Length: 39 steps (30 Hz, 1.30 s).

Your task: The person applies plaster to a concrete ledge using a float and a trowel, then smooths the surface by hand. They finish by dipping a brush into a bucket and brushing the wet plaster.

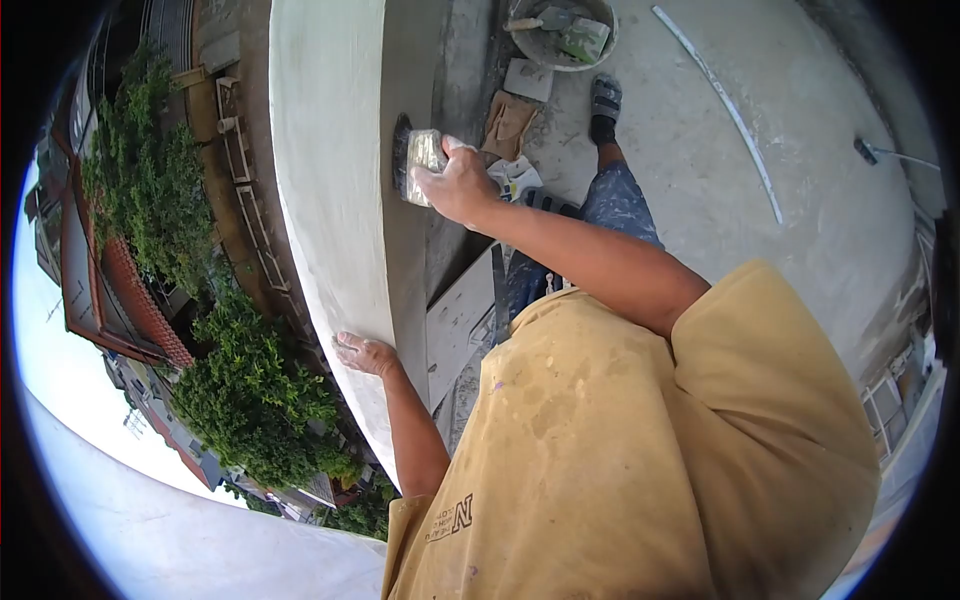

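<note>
1. pale wall (pixel 330 150), long and curving, runs up the view at the person's left; trees (pixel 255 385) and rooftops lie beyond it, a grey floor (pixel 690 150) on the other side.
2. state of the surface: the broad face looks coated along its visible length, with faint streaks. the narrower inner face (pixel 408 80) looks fairly even and greyer, perhaps from shade. how much is finished, and how much remains rough, cannot be told from here.
3. right hand (pixel 463 185): closed around a wrapped block (pixel 424 165), its dark, brush-like edge against the inner face. arm reaches across in front of the body, forearm nearly straight, knuckles dusted white.
4. left hand (pixel 365 355): holds no tool; laid on the broad face near the corner, fingers apart, elbow low (a steadying pose, by the look of it).
5. nearby: a round tub (pixel 570 68) with tools inside, brown paper (pixel 510 122) close to the wall's foot, a sandalled foot (pixel 606 98) beside the tub, and a long pale strip (pixel 717 88) lying apart on the floor.
</note>
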Available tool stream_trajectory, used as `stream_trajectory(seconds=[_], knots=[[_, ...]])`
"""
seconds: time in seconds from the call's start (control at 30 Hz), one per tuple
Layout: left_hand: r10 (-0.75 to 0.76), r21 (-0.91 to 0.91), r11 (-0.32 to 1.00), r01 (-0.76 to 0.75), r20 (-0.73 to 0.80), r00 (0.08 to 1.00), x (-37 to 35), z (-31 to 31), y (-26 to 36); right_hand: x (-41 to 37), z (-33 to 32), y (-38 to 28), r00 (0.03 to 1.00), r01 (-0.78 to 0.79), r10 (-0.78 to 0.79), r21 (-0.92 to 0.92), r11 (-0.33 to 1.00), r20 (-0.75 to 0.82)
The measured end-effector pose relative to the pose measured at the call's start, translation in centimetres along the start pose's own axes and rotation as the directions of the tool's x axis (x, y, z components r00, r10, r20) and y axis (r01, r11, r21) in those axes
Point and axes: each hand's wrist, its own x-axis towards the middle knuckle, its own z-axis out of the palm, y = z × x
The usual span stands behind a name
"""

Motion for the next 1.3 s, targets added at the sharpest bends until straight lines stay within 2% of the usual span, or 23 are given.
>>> stream_trajectory(seconds=[0.03,0.1,0.17,0.2,0.23,0.27,0.33,0.37,0.4,0.47,0.53,0.57,0.6,0.7,0.77,0.87,0.9,0.93,1.03,1.1,1.17,1.23,1.3], knots=[[-0.009,0.018,1.0,0.009,0.002,1.0,0.0,-0.1,-0.2,-3.6,2.1,3.3,0.99,-0.08,0.086,-0.051,0.995,0.115],[-0.009,0.016,1.0,0.009,0.006,1.0,0.5,0.2,-0.3,-7.5,3.9,6.8,0.968,-0.062,0.043,0.07,0.996,0.247],[-0.006,-0.009,1.0,0.006,0.015,1.0,0.6,0.3,-1.1,-3.3,0.8,1.4,0.985,-0.114,0.099,0.102,0.988,0.139],[-0.012,-0.009,1.0,0.012,0.011,1.0,0.5,0.2,-0.9,2.5,1.7,3.4,1.0,0.024,-0.024,0.206,0.978,0.002],[-0.016,-0.005,1.0,0.016,0.01,1.0,0.2,0.0,-0.3,5.0,-1.8,-2.6,0.992,-0.091,0.034,0.496,0.863,0.123],[-0.016,-0.007,1.0,0.016,0.008,1.0,0.1,-0.1,0.2,8.7,-3.2,-5.1,1.0,0.001,-0.006,0.524,0.852,0.009],[-0.013,-0.014,1.0,0.013,0.003,1.0,-0.2,-0.3,0.9,13.6,-5.6,-8.9,0.937,0.258,-0.347,0.719,0.645,-0.025],[-0.011,-0.019,1.0,0.011,-0.003,1.0,-0.1,-0.3,0.8,14.6,-5.9,-9.3,0.787,0.312,-0.614,0.892,0.327,-0.05],[-0.009,-0.025,1.0,0.009,-0.009,1.0,-0.1,-0.3,0.6,11.9,-6.3,-9.6,0.931,0.309,-0.355,0.695,0.649,-0.083],[-0.011,-0.034,0.999,0.01,-0.019,1.0,0.2,0.0,0.2,7.8,-3.6,-5.6,0.965,0.193,-0.12,0.323,0.927,-0.234],[-0.014,-0.031,0.999,0.013,-0.023,1.0,0.0,0.1,-0.3,1.0,1.2,0.8,0.979,0.149,-0.124,0.153,0.977,-0.163],[-0.008,-0.027,1.0,0.007,-0.023,1.0,0.0,0.0,-0.3,-3.6,2.7,2.4,0.996,0.05,-0.05,0.005,0.999,-0.075],[0.001,-0.023,1.0,-0.001,-0.022,1.0,0.1,0.0,-0.3,-7.0,4.7,5.4,0.998,-0.047,0.045,0.056,0.997,0.044],[-0.003,-0.024,1.0,0.003,-0.009,1.0,0.5,0.3,-1.0,-14.6,6.8,10.8,0.894,-0.195,0.26,-0.206,0.959,0.365],[0.018,-0.041,0.999,-0.018,-0.003,1.0,0.5,0.1,-0.5,-11.8,7.4,12.7,0.897,-0.197,0.24,-0.148,0.969,0.371],[0.036,-0.089,0.995,-0.036,-0.01,0.999,-0.2,-0.3,-0.1,-1.7,2.3,5.4,0.984,-0.148,0.099,0.362,0.92,0.151],[0.034,-0.097,0.995,-0.034,-0.004,0.999,-0.3,-0.4,0.1,0.4,-0.1,2.3,0.999,-0.012,0.024,0.349,0.937,-0.029],[0.032,-0.104,0.994,-0.031,0.002,1.0,-0.4,-0.5,0.2,4.2,-0.8,3.1,0.977,0.16,-0.078,0.441,0.883,-0.198],[0.027,-0.134,0.991,-0.025,0.015,1.0,-0.4,-0.7,0.5,1.5,1.7,6.4,0.99,0.093,-0.057,0.294,0.951,-0.128],[0.017,-0.161,0.987,-0.013,0.025,1.0,-0.7,-1.0,1.1,-7.9,6.3,8.9,0.987,-0.145,0.14,-0.063,0.987,-0.075],[0.035,-0.173,0.985,-0.029,0.036,0.999,-0.6,-0.7,0.7,-15.0,10.9,17.0,0.926,-0.257,0.284,-0.135,0.957,0.248],[0.084,-0.167,0.983,-0.075,0.047,0.995,0.0,-0.4,-0.7,-19.2,12.7,18.9,0.85,-0.288,0.41,-0.359,0.888,0.331],[0.198,-0.235,0.957,-0.172,0.089,0.976,0.1,-1.0,-1.6,-13.8,12.5,18.9,0.87,-0.404,0.417,-0.104,0.909,0.264]])
